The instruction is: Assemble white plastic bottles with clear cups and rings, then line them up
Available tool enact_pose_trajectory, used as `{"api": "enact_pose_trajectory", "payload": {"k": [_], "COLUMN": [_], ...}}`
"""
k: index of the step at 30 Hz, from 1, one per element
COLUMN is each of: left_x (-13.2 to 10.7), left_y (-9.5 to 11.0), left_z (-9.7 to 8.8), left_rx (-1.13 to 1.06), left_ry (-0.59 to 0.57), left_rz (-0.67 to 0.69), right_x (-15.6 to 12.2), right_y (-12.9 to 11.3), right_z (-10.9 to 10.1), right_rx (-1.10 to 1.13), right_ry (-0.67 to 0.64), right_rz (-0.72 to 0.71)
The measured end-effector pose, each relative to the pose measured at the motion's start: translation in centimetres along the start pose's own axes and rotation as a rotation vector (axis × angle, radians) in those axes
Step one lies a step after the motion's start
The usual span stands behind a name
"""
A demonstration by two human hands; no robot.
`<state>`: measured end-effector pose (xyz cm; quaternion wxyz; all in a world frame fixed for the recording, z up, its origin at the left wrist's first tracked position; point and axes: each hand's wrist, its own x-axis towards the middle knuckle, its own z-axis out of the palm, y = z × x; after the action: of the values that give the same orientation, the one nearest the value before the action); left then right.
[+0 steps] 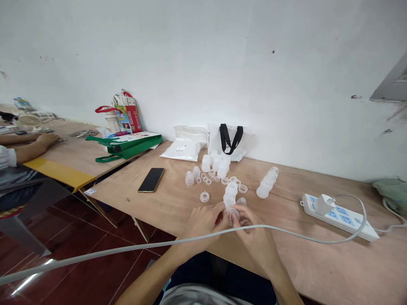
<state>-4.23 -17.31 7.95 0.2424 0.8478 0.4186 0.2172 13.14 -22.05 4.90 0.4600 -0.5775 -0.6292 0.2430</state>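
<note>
Two of my grips clamped on a translucent plastic bottle part [231, 214], left grip [203, 222], right grip [256, 241], plywood surface [305, 262] beneath

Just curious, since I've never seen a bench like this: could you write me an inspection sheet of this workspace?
Surface: plywood table, with parts spread across it.
Job's things: translucent plastic piece between the hands; translucent bottles and small plastic rings just beyond.
Clutter: black smartphone, white packet, white bag with black handles, green-handled bag.
Grippers: nothing seen; bare left hand and right hand both on the piece.
Cables: white cable crossing in front of the hands, from a plug in a power strip.
Surroundings: white wall, dark red tiled floor, a co-worker's forearm at the next table.
</note>
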Motion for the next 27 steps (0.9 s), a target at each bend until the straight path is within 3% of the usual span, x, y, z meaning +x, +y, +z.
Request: {"api": "enact_pose_trajectory", "payload": {"k": [12,27], "left_x": [0.2,0.4], "left_y": [-0.3,-0.7], "left_z": [-0.3,0.8], "left_rx": [0.058,0.087], "left_ry": [-0.046,0.03], "left_rz": [0.057,0.051], "right_x": [0.0,0.2], "right_y": [0.9,0.5], "right_z": [0.0,-0.4], "right_rx": [-0.025,0.11], "right_ry": [-0.012,-0.05], "right_rz": [-0.026,0.018]}}
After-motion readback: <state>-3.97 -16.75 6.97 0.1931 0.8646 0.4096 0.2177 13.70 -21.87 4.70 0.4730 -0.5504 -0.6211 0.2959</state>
